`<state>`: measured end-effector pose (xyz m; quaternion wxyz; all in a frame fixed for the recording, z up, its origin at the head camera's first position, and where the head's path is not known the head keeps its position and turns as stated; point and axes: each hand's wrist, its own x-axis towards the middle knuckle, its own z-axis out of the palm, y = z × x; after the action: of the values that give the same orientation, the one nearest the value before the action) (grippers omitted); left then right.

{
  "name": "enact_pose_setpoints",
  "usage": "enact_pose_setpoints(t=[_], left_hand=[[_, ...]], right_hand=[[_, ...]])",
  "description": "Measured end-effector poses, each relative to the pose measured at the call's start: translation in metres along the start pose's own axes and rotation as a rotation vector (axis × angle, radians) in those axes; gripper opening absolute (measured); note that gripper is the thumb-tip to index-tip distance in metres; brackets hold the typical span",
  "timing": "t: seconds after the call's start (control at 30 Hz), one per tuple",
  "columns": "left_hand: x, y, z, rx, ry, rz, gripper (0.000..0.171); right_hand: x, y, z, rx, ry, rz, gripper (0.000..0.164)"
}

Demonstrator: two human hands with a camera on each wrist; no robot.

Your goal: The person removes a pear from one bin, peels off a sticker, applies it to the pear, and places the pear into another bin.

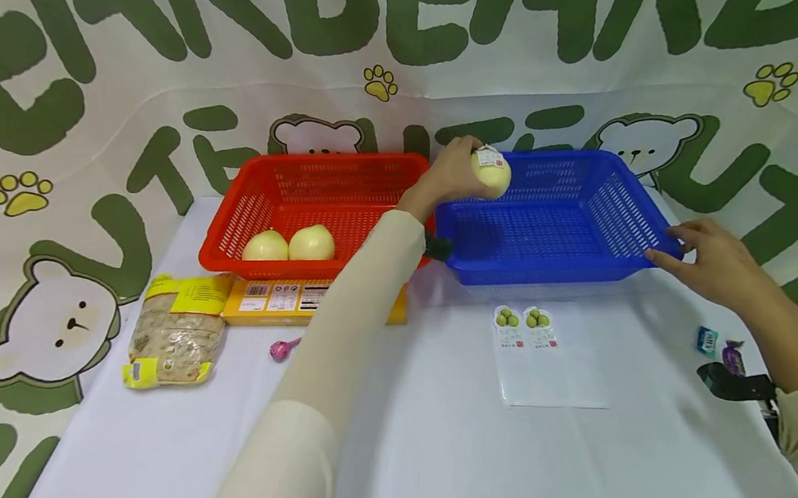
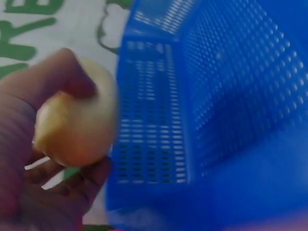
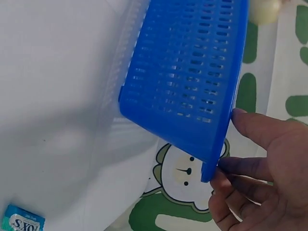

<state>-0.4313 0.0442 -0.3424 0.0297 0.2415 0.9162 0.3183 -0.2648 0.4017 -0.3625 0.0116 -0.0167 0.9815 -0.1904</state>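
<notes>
My left hand (image 1: 453, 170) grips a pale yellow round fruit (image 1: 494, 179) with a white label on its top. It holds the fruit over the left end of the blue basket (image 1: 468, 276). In the left wrist view the thumb lies across the fruit (image 2: 98, 122), with fingers beneath it, next to the perforated basket wall. At the basket's right end, my right hand (image 1: 719, 260) pinches the rim between thumb and fingers, as the right wrist view also shows. Two similar fruits (image 1: 313, 243) lie in the near left corner of the red basket (image 1: 215, 239).
A label sheet (image 1: 552, 380) with fruit stickers lies before the blue basket. By the red basket are a yellow box (image 1: 279, 298), a bagged food pack (image 1: 178, 332) and a small pink-wrapped item (image 1: 281, 350). Two small wrapped sweets (image 1: 708, 340) lie at right. A printed cloth hangs behind.
</notes>
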Motion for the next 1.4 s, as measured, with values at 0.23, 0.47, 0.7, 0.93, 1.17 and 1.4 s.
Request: enact_pose_setpoints(t=[0.23, 0.47, 0.7, 0.93, 1.17, 1.4], left_hand=[[0.026, 0.001, 0.027, 0.239, -0.156, -0.093, 0.093], [0.023, 0.003, 0.036, 0.348, -0.195, -0.192, 0.082], [0.009, 0.008, 0.036, 0.549, -0.229, -0.123, 0.074], [0.010, 0.013, 0.019, 0.529, -0.245, -0.073, 0.077], [-0.059, -0.007, -0.033, 0.307, 0.006, 0.035, 0.047], [-0.167, -0.068, -0.086, 0.114, 0.329, 0.060, 0.033]], right_hand=[[-0.003, 0.002, 0.006, 0.024, 0.024, -0.023, 0.071], [-0.004, 0.002, 0.008, 0.024, 0.031, -0.038, 0.069], [-0.004, 0.000, 0.008, 0.019, 0.036, -0.033, 0.069], [-0.005, 0.005, 0.008, 0.012, 0.027, -0.020, 0.070], [-0.007, 0.005, 0.009, 0.022, 0.034, -0.014, 0.070], [-0.006, 0.005, 0.016, -0.012, 0.075, 0.027, 0.065]])
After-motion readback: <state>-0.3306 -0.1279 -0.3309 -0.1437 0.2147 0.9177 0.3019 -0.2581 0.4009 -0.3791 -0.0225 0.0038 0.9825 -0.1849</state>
